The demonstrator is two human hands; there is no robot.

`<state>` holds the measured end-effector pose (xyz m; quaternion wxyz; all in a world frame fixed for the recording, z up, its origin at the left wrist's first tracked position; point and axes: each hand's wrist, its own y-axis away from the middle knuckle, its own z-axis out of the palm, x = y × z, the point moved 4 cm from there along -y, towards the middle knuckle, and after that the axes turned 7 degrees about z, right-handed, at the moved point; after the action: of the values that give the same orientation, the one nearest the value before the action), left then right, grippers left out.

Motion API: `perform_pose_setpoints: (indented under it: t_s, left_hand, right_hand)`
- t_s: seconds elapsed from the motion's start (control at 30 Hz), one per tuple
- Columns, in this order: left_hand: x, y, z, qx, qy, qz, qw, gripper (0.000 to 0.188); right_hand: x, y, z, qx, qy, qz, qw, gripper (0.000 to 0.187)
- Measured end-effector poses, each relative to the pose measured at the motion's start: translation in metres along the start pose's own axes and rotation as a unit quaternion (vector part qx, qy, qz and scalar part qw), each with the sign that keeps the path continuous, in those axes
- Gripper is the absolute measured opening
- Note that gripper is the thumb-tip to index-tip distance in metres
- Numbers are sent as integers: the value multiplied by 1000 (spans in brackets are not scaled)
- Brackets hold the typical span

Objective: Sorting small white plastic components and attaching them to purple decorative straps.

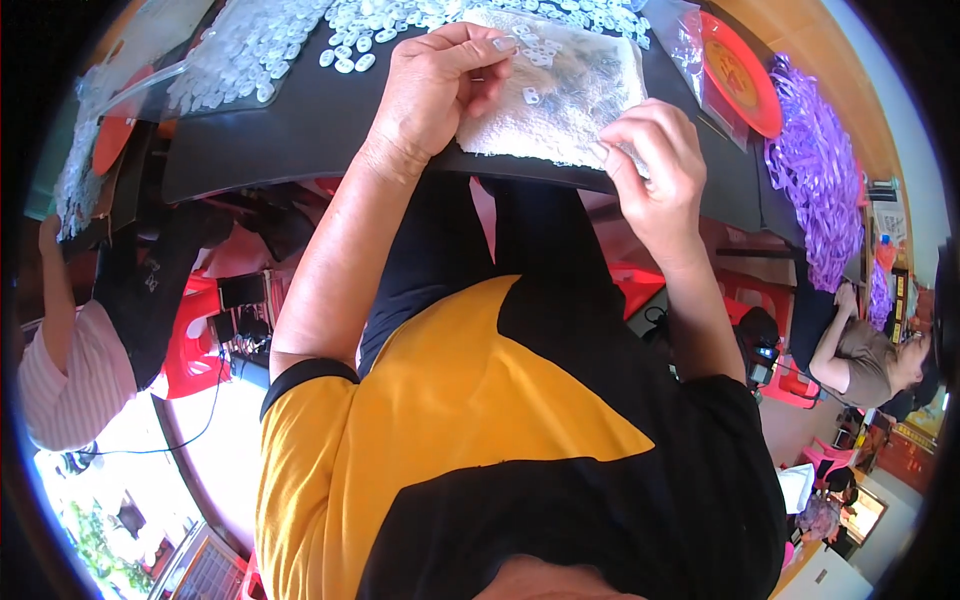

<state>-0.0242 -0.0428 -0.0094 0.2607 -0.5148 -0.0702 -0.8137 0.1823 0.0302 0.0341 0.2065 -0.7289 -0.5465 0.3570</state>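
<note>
A white towel-like cloth (490, 140) lies on the dark table before me, bearing small white plastic pieces (540, 52) and a patch of thin greyish bits too fine to name. Over the cloth's left side, my left hand (435, 88) is closed, thumb and forefinger pinched beside the white pieces; what they hold, if anything, cannot be made out. At the cloth's lower right corner, my right hand (658, 170) is also closed in a pinch. Whatever sits between its fingertips is too small to tell.
Many small oval translucent white pieces (345, 50) are heaped along the table's far side. An orange-red plate (742, 75) and a bundle of purple ribbon strips (815, 185) stand at right. Other people sit at left (80, 370) and right (870, 350), with red stools (190, 340) nearby.
</note>
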Motion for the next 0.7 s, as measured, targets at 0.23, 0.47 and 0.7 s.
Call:
perform_pose_setpoints:
  t_s: [0.23,0.47,0.7]
  left_hand:
    - [-4,-3,1,-3,-3,-3,1000,10]
    - [-3,0,2,8,-43,-8,999,12]
    - [2,2,11,10,-134,-20,991,13]
  right_hand:
    - [-4,8,12,-14,31,-31,999,18]
    - [-3,11,15,-20,29,-21,999,16]
    - [17,-6,2,24,-67,12,997,16]
